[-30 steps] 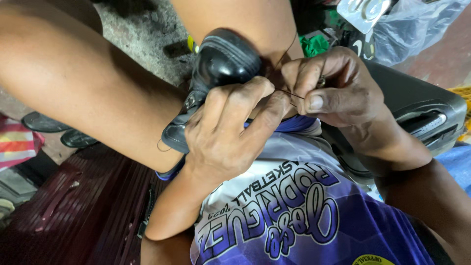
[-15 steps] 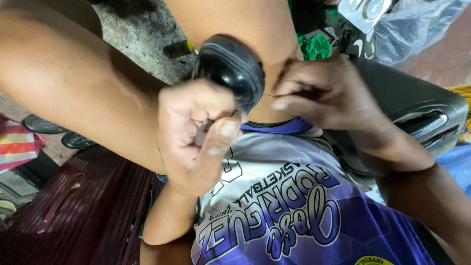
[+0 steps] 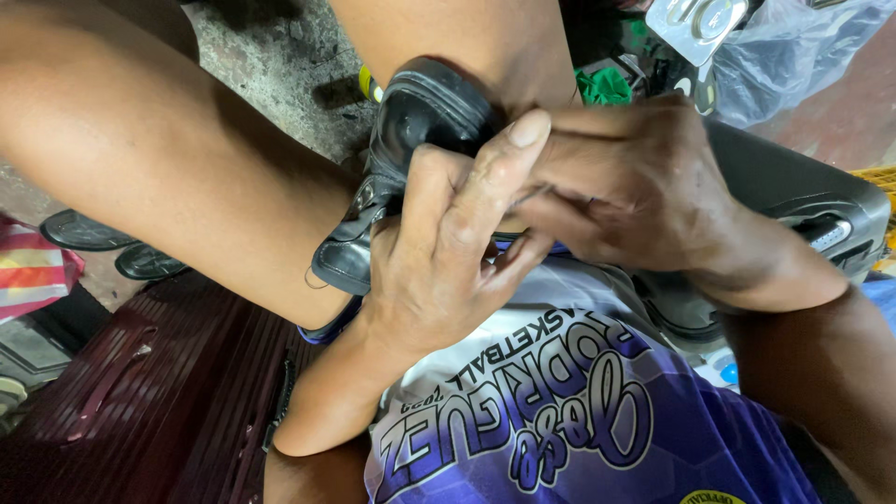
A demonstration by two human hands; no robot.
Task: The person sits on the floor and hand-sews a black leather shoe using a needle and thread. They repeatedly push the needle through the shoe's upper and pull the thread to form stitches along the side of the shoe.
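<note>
Gripping a black shoe point(image 3: 425, 121) wedged between the bare knees — left hand point(image 3: 448, 252) curling its fingers point(image 3: 495, 177) pressed together against the shoe's side. Pinching at the same spot with the right hand point(image 3: 635, 187), fingertips bunched — what is between them, impossible to tell. Resting beneath: a maroon suitcase point(image 3: 140, 411).

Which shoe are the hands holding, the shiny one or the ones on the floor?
The shiny black shoe clamped between the knees; both hands meet at it. Two dark shoes lie untouched on the floor.
</note>
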